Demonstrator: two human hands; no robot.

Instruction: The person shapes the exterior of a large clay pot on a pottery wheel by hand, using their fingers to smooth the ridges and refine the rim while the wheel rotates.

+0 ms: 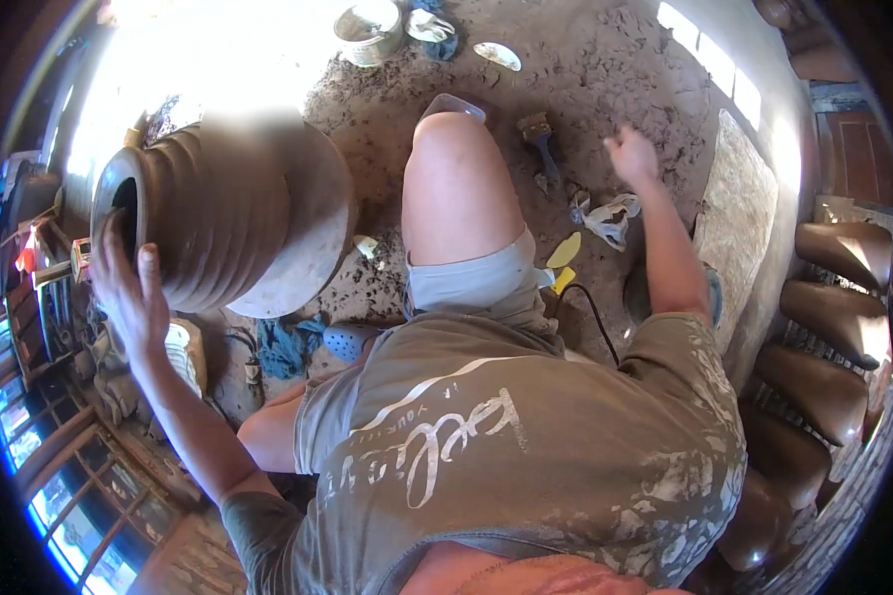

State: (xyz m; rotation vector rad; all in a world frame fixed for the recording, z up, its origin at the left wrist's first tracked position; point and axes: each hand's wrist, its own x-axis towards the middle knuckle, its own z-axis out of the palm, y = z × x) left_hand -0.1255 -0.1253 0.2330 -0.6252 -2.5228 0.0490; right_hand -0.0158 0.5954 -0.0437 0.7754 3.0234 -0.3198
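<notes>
- You sat in a workshop with a paned window (pixel 64 535) at the far left and a clay-smeared floor (pixel 625 59) spreading out ahead of you.
- Your left hand (pixel 134 297) was at the mouth of the clay pot, its thumb spread apart from the fingers. The thumb lay by the rim and the fingertips reached over the dark opening; you were not gripping anything loose, and how firmly you pressed could not be told.
- The ribbed clay pot (pixel 208 228) lay ahead and to your left, much nearer to your left hand than to the other one. In this bent view its long axis ran sideways, mouth toward the left edge, base against the round disc (pixel 303 273) that carried it.
- A blue cloth (pixel 286 347) and a blue clog (pixel 349 342) were below the disc, and a bucket (pixel 367 38) was farther ahead.
- Your raised knee (pixel 456 178) stood between the pot and a brush (pixel 541 144) on the floor.
- Your right hand (pixel 633 157) was well apart from the pot, fingers partly curled; nothing showed in it, but you could not tell whether it was fully closed. A crumpled plastic bag (pixel 610 220) lay near it.
- Smooth brown pots (pixel 843 253) lined the far right.
</notes>
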